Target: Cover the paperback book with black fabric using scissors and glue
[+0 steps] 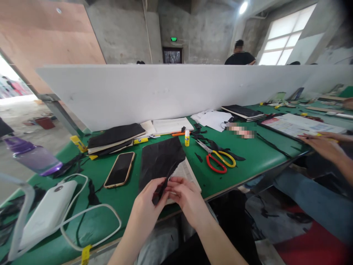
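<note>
A black sheet [158,158] lies over an open book or paper block [186,171] at the table's front edge. Its lower right part is lifted, with a torn-looking pale edge. My left hand [151,195] pinches the lifted black sheet, fingers closed round it. Pressed close beside it, my right hand [186,195] grips the same folded edge between thumb and fingers. A yellow and white glue stick [187,138] stands upright just beyond the sheet. To its right lie scissors [216,156] with one red and one yellow handle, blades partly apart, near black scraps [211,144].
On the left are a phone [120,169], a white power bank [49,209] with a cable, a purple bottle [34,156] and black-covered books [116,136]. A white partition [165,94] runs behind. Another person's hands [325,145] rest over papers at right.
</note>
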### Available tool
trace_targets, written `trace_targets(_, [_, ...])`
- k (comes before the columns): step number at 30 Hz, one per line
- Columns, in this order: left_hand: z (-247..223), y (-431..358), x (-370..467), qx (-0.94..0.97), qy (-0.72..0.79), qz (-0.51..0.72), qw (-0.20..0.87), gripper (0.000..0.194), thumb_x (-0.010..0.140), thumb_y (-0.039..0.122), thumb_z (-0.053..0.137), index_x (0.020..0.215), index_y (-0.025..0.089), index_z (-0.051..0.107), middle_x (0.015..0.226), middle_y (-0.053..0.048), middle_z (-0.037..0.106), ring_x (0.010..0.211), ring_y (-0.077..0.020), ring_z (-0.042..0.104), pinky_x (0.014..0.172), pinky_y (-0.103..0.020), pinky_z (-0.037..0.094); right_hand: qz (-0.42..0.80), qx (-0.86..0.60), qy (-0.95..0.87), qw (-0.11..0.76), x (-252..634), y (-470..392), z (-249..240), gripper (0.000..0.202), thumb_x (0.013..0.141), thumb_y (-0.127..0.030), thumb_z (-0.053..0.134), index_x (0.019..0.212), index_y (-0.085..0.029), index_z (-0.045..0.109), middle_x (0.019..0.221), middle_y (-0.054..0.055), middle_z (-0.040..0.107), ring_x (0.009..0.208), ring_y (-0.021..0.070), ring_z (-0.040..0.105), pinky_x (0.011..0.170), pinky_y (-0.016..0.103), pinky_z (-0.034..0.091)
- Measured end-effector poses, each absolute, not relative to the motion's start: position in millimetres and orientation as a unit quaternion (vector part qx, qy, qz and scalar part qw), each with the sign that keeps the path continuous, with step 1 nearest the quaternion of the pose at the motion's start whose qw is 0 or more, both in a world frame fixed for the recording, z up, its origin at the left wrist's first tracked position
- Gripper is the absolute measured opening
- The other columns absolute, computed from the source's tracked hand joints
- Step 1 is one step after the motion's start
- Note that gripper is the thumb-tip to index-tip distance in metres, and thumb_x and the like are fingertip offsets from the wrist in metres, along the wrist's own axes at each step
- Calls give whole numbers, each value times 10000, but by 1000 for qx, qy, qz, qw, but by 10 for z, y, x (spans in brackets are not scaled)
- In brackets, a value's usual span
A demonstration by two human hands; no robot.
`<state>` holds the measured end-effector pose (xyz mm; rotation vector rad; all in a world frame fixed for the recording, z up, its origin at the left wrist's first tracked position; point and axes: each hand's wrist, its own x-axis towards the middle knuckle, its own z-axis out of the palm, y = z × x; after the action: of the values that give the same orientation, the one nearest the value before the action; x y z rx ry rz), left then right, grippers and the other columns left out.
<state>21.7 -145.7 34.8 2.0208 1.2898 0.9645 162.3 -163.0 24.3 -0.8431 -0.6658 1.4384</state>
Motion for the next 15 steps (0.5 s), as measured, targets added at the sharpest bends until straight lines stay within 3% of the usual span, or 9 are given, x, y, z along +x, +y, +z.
trace_targets(6, [263, -1350, 228, 715, 522, 381, 266, 420, 812, 339, 546, 1223, 255, 518, 1100, -53, 642, 913, -174, 650, 802, -330, 545, 663, -332, -286, 607, 1730, -1591, 295, 200, 724, -232, 602, 901, -141, 599, 1001, 136, 707, 980, 243, 669, 969, 431, 471])
trace_targets(10, [255, -1251, 192, 693, 542, 386, 278, 453, 797, 374, 554, 1227, 237, 519, 1040, -64, 655, 905, -179, 653, 844, -360, 531, 429, -449, -448, 643, 1915, -1493, 346, 182, 764, -243, 589, 931, -172, 605, 1018, 101, 692, 957, 218, 659, 923, 412, 495])
trace_targets(13, [269, -1206, 182, 695, 529, 388, 295, 471, 783, 383, 559, 1222, 216, 520, 996, -66, 660, 877, -179, 654, 835, -365, 535, 217, -477, -564, 638, 2137, -1335, 425, 318, 793, -233, 586, 1111, -210, 581, 1224, 91, 603, 1150, 213, 551, 1013, 410, 422])
trace_targets(15, [278, -1191, 187, 704, 516, 384, 302, 467, 775, 369, 559, 1213, 209, 526, 967, -60, 663, 853, -176, 654, 820, -360, 540, 209, -463, -628, 590, 2283, -1192, 477, 400, 788, -253, 623, 1182, -227, 558, 1225, 74, 605, 1169, 209, 537, 1031, 413, 400])
